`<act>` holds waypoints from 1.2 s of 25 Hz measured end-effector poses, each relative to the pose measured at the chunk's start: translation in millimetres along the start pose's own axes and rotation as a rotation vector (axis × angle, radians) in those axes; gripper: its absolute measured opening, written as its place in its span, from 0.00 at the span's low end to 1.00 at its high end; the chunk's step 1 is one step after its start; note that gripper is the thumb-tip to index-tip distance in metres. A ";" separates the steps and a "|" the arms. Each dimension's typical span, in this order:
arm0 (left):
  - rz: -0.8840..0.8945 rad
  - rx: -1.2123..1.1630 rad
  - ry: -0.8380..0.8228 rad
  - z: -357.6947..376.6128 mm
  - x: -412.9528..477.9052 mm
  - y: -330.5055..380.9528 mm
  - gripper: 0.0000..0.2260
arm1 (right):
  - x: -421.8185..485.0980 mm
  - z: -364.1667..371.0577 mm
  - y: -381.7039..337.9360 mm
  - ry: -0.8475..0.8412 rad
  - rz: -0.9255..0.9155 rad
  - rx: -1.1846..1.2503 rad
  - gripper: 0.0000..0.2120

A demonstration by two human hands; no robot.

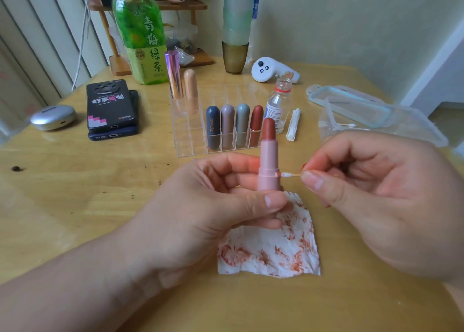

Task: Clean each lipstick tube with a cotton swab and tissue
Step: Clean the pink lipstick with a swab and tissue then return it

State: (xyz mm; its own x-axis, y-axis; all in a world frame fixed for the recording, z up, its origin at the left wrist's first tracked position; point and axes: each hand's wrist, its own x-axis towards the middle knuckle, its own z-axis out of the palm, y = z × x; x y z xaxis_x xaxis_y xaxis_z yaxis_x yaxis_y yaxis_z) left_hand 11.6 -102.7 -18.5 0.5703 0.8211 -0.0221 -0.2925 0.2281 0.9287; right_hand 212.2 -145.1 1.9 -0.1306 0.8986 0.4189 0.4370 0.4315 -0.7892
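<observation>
Lipstick tube (269,171) stood upright, clamped by the thumb and curled fingers of the left hand (211,206); the right hand (376,196) pinched a cotton swab (288,174), its tip touching the tube's collar. Beneath lay a red-smeared tissue (271,254) on a yellow wooden table (75,206) — flecked with dark crumbs — with a pale wall (351,18) behind. The swab's far end was hidden inside the fingers; the green bottle (140,30) was cut off at the top.

Bare bench (75,206) lies open at the left; the clear rack (185,133), phones (111,111) and box (406,128) block the back.
</observation>
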 end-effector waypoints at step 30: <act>0.030 0.132 0.024 -1.0 -0.7 -3.1 0.13 | 1.3 2.3 -0.2 0.051 -0.013 0.013 0.03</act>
State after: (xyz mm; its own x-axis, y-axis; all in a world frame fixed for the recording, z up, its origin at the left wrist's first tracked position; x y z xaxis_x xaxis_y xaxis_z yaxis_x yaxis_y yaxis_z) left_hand 11.4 -103.5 -21.8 0.5440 0.8391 -0.0008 -0.2043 0.1334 0.9698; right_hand 209.8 -143.8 1.6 -0.0908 0.8879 0.4509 0.4239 0.4442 -0.7893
